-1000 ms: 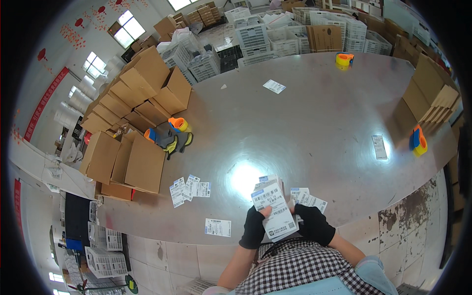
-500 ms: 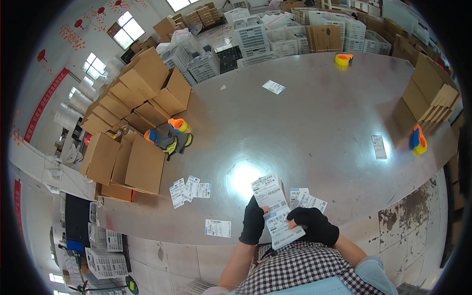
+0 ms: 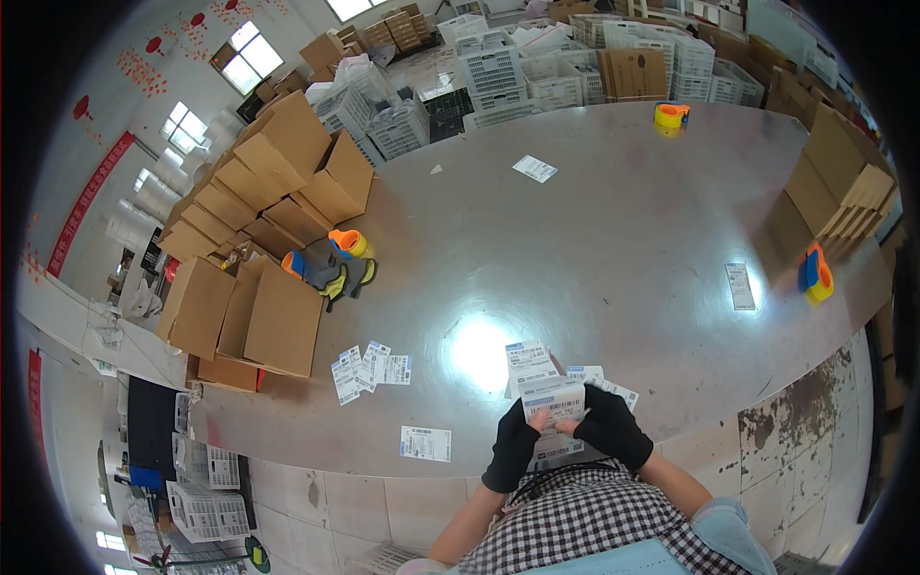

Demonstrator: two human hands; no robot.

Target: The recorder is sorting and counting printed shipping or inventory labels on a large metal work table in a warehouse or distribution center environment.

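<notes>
Both hands wear black fingerless gloves and meet over a stack of white printed labels (image 3: pixel 553 407) at the near edge of the grey surface (image 3: pixel 613 240). The left hand (image 3: pixel 513 446) grips the stack from its left side, thumb pressed on the top sheet, while the right hand (image 3: pixel 613 429) closes on the stack's right edge, its bare fingertips (image 3: pixel 567 426) touching the top label. The stack is held just above the surface edge, close to the person's checked shirt.

Taking the held stack as the landmark: directly behind it, more white labels (image 3: pixel 529 359) lie on the surface, and a few loose ones (image 3: pixel 599 379) show just to its right. To its left, a single label (image 3: pixel 425 444) lies flat near the surface edge, and farther left a fanned cluster of small labels (image 3: pixel 369 367) lies beside flattened cardboard boxes (image 3: pixel 254 321). Far to the left and beyond, folded cardboard boxes (image 3: pixel 278 182) are piled, with an orange and blue tape dispenser (image 3: pixel 331 259) lying just in front of them. Well to the right of the stack, a lone label (image 3: pixel 739 286) lies flat near a blue, orange and yellow tape dispenser (image 3: pixel 815 273), behind which stand more cardboard pieces (image 3: pixel 843 182). Far beyond the stack, another label (image 3: pixel 535 169) and a yellow tape roll (image 3: pixel 669 117) sit toward the far edge of the surface.
</notes>
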